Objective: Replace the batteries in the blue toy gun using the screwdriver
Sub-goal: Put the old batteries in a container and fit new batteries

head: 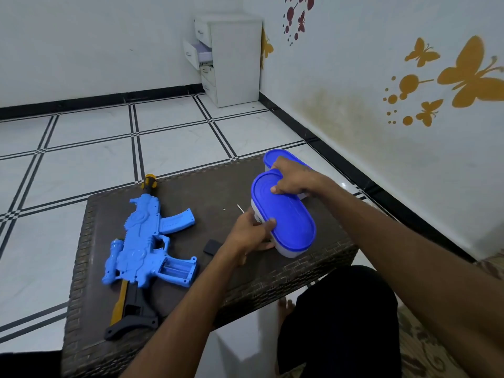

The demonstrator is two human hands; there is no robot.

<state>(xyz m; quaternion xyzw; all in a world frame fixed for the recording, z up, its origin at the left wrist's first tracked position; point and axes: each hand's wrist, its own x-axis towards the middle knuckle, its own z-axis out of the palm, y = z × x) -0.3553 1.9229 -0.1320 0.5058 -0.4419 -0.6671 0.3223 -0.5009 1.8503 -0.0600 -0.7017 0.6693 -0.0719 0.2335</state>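
The blue toy gun [148,241] lies on the left half of a dark brown table [218,192], its battery compartment [177,270] uncovered. A small black cover [212,247] lies beside it. My left hand [252,231] grips the near side of an oval container with a blue lid [283,214]. My right hand [293,177] rests on the lid's far edge, fingers curled over it. A thin screwdriver shaft [240,208] shows just past my left hand; whether that hand holds it is unclear. A tiny screw [223,209] lies nearby.
A second blue-lidded container [275,156] stands behind the first at the table's far right corner. A white drawer unit [231,58] stands in the room's corner. My knee in black cloth [341,309] is below the table's near edge.
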